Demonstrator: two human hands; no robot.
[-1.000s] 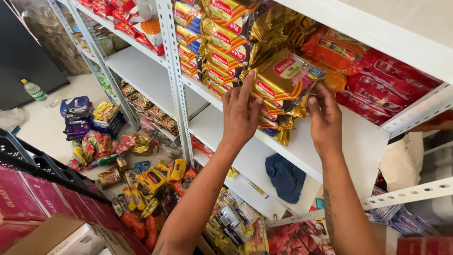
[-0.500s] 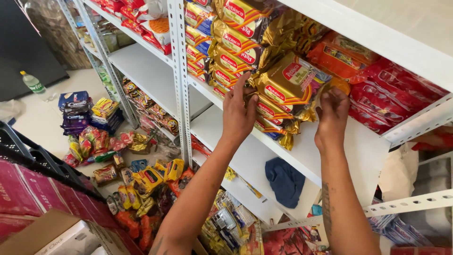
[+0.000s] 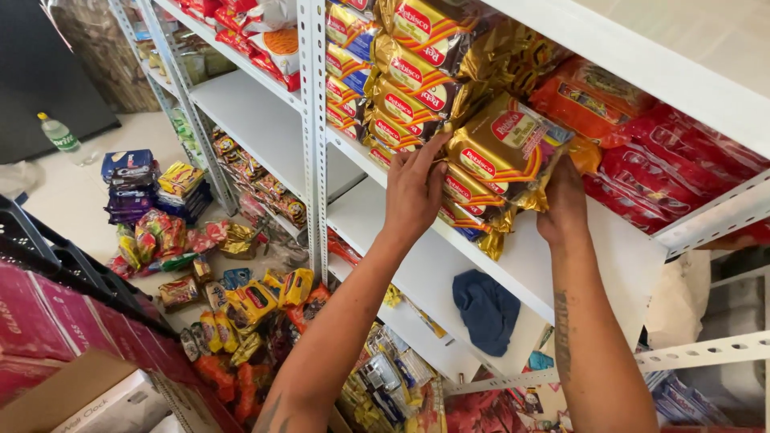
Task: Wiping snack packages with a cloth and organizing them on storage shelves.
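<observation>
Left hand point(image 3: 415, 191) clasping the near left edge of the top gold biscuit pack point(image 3: 505, 148), long axis running left to right, tilted on the stack upon the white shelf point(image 3: 609, 256); right hand point(image 3: 564, 202) gripping its right end, equally near.

Hands point(image 3: 413, 188): two
Bottle point(image 3: 61, 135): one, green
Blue cloth point(image 3: 486, 310): one
Gold packets point(image 3: 505, 152): a stack, too many to count
</observation>
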